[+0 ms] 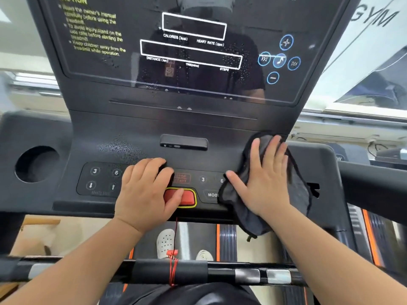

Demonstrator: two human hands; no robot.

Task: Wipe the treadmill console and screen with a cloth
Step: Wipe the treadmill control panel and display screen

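We look down on a matte black treadmill console centred on an oval red button. Left of the button sit a round cup hole and fine droplets. Above it rises the glossy, speckled screen. Our left hand rests relaxed and holds nothing, its thumb on the button. Right of the button, our right hand lies flat with fingers spread, pressing a soft dark grey cloth that droops off the console's edge.
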